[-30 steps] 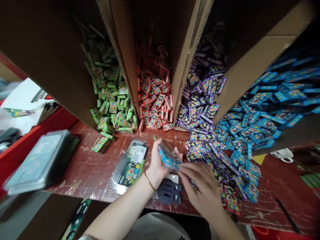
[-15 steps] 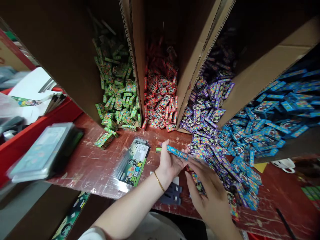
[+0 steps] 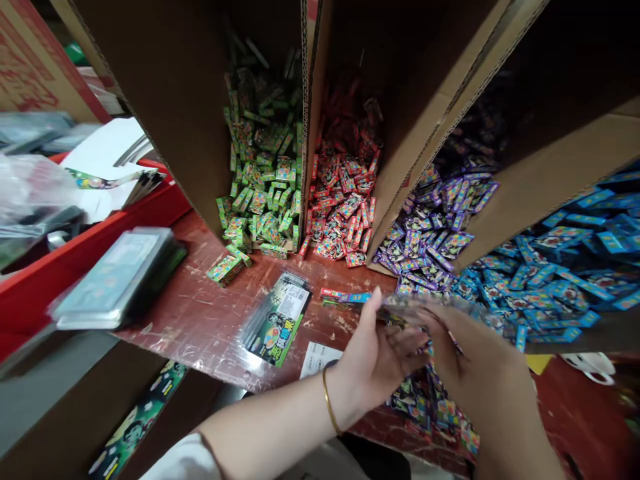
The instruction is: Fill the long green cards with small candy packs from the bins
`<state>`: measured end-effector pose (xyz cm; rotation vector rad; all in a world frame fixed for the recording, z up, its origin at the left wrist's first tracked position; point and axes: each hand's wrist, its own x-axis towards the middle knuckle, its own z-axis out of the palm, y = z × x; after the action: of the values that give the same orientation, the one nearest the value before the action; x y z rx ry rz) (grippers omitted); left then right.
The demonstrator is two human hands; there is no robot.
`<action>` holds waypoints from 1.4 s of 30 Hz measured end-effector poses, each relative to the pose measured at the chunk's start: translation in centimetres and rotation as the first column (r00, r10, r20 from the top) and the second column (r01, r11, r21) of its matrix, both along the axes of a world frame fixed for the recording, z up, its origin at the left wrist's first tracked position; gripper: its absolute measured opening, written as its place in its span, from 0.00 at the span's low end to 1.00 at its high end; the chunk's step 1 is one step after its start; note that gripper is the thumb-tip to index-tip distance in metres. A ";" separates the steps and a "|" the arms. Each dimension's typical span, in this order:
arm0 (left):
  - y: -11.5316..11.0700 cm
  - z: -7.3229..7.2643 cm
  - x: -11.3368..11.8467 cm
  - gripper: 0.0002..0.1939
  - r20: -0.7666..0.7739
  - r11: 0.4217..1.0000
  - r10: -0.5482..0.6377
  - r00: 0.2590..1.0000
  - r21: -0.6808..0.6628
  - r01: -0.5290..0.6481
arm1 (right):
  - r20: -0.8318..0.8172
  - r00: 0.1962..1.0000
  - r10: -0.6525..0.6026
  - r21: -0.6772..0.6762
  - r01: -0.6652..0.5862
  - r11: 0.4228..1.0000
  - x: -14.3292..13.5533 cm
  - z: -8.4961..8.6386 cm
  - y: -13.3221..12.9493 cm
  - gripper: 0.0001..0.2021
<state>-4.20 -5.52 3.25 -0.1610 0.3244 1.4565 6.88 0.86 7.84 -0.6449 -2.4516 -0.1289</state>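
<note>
My left hand (image 3: 373,367), with a gold bangle at its wrist, holds a small stack of candy boxes (image 3: 345,296). Red, blue and green edges of the stack stick out left of the thumb; the rest is hidden behind the hands. Close against it on the right is my right hand (image 3: 480,373), back upward and smeared by motion, its fingertips hidden. A blurred clear edge runs between the hands, too smeared to name. Purple candy boxes (image 3: 420,400) lie on the table beneath them. A white printed card (image 3: 319,359) lies left of my left hand.
Tall cardboard boxes hold green (image 3: 265,200), red (image 3: 347,207), purple (image 3: 440,220) and blue candy boxes (image 3: 545,273). Clear printed packages (image 3: 280,320) lie on the red table (image 3: 210,333). Left stand stacked plastic cases (image 3: 115,277) and a red bin (image 3: 95,243). White scissors handles (image 3: 590,367) lie right.
Both hands have shifted right in view and come together. The blue box earlier across my left palm now shows as part of a stack edge. The camera view has turned left.
</note>
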 end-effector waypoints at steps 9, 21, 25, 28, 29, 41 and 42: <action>-7.2 -6.9 -4.9 0.12 -0.802 0.976 0.013 0.597 -0.118 -0.181 | 0.120 0.993 -0.004 0.009 0.002 1.000 -3.2 5.1 5.6 0.10; -6.1 -7.0 -10.8 0.13 -0.963 0.880 0.213 0.162 0.117 -0.460 | 0.314 0.940 -0.129 0.034 0.125 0.992 -5.1 3.3 6.3 0.08; -5.3 -7.1 -10.3 0.11 -0.969 0.895 0.240 0.064 0.195 -0.402 | 0.155 0.985 -0.080 0.071 0.070 0.995 -2.3 6.4 6.4 0.12; -4.9 -6.7 -10.2 0.08 -0.964 0.889 0.264 -0.032 0.256 -0.380 | 0.038 0.998 -0.049 0.093 0.046 0.995 -0.4 8.8 6.5 0.14; -4.7 -6.4 -10.1 0.08 -0.960 0.883 0.273 -0.056 0.274 -0.381 | 0.039 0.998 -0.042 0.089 0.038 0.995 -0.1 9.2 6.6 0.13; 1.3 -5.6 -7.1 0.29 -0.941 0.905 0.338 -0.009 0.328 -0.270 | 0.079 0.997 -0.014 -0.025 0.016 1.000 -0.8 7.9 7.2 0.10; 2.0 -5.4 -7.1 0.27 -0.944 0.921 0.327 0.048 0.307 -0.239 | 0.086 0.996 0.009 -0.033 -0.006 0.999 -0.9 7.9 7.2 0.10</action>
<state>-11.27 -3.57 -2.15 1.0072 1.4679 1.7883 5.97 8.08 15.78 -0.6572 -2.5438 -0.1166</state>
